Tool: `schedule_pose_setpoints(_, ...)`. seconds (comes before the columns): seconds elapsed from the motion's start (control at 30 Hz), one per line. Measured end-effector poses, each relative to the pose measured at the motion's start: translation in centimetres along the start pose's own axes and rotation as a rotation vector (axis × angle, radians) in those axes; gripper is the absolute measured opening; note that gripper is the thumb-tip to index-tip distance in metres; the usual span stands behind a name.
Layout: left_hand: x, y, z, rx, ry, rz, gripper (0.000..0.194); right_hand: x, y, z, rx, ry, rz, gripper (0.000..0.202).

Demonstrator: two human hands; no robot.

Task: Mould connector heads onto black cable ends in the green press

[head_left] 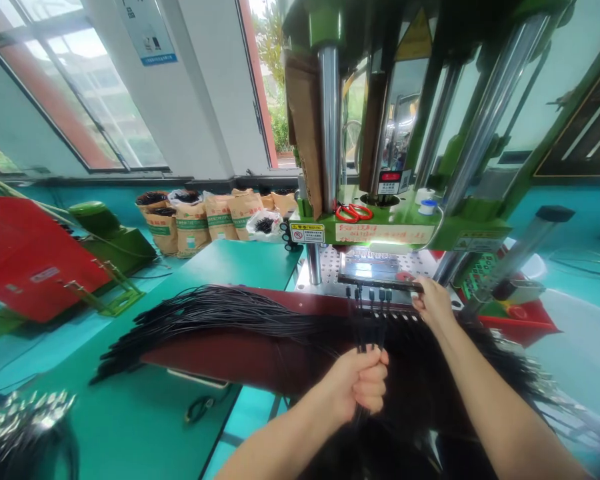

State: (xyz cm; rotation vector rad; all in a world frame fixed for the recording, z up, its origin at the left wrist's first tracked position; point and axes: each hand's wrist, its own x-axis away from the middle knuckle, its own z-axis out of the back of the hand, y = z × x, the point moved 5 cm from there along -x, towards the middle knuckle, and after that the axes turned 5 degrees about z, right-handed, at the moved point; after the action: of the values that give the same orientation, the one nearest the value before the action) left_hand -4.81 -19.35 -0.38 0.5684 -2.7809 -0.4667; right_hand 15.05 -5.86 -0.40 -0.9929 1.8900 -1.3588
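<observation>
My left hand point(365, 383) is closed round several thin black cables point(381, 320), whose small connector ends point up and away from me. Those ends stand just in front of a metal mould plate point(370, 267) on the bed of a green press. Along the plate's near edge runs a dark bar point(375, 283). My right hand point(434, 303) is closed on the right end of this bar. A thick bundle of black cables point(240, 310) lies to the left on a dark red board. More cables with shiny ends point(525, 373) spread out to the right.
The press point(480, 220) has upright steel columns, with red-handled scissors point(353, 213) on its ledge. A green table point(145, 413) extends left, with cables point(30, 433) at its near corner. Paper sacks point(220, 217) stand at the wall. A red bin point(525, 323) sits right.
</observation>
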Motion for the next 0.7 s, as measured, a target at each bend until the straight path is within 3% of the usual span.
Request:
schedule_pose_setpoints(0.17,1.3,-1.6,-1.0,-0.115,-0.065,0.143,0.014,-0.7,0.4,1.0,0.083,0.01,0.007,0.014)
schedule_pose_setpoints(0.27,4.4,1.0,-1.7,-0.135,-0.043,0.058,0.015,-1.7,-0.1,1.9,0.152,0.0,0.021,0.013)
schedule_pose_setpoints(0.33,7.8,5.9,-2.3,-0.143,0.028,-0.17,0.015,-2.3,-0.5,3.0,0.211,-0.025,0.006,0.014)
schedule_pose_setpoints(0.43,14.3,17.2,-2.4,-0.228,0.225,-0.793,0.014,-3.0,-0.8,4.7,0.292,-0.12,-0.06,0.018)
schedule_pose_setpoints(0.47,16.3,20.9,-1.9,-0.251,0.304,-0.999,0.017,-3.2,-0.8,5.2,0.311,-0.165,-0.088,0.02)
schedule_pose_setpoints(0.53,18.7,26.8,0.4,-0.272,0.538,-1.236,0.028,-3.5,-0.7,5.9,0.327,-0.27,-0.153,0.025)
schedule_pose_setpoints(0.6,19.0,30.3,4.4,-0.223,0.913,-1.295,0.03,-3.8,-0.8,5.9,0.487,-0.417,-0.14,0.024)
schedule_pose_setpoints(0.63,18.3,31.2,6.6,-0.225,1.071,-1.233,0.029,-4.0,-0.9,5.7,0.659,-0.498,-0.085,0.022)
schedule_pose_setpoints(0.7,15.6,31.6,10.0,-0.266,1.136,-1.119,0.022,-4.5,-0.9,5.0,1.059,-0.624,0.07,0.015)
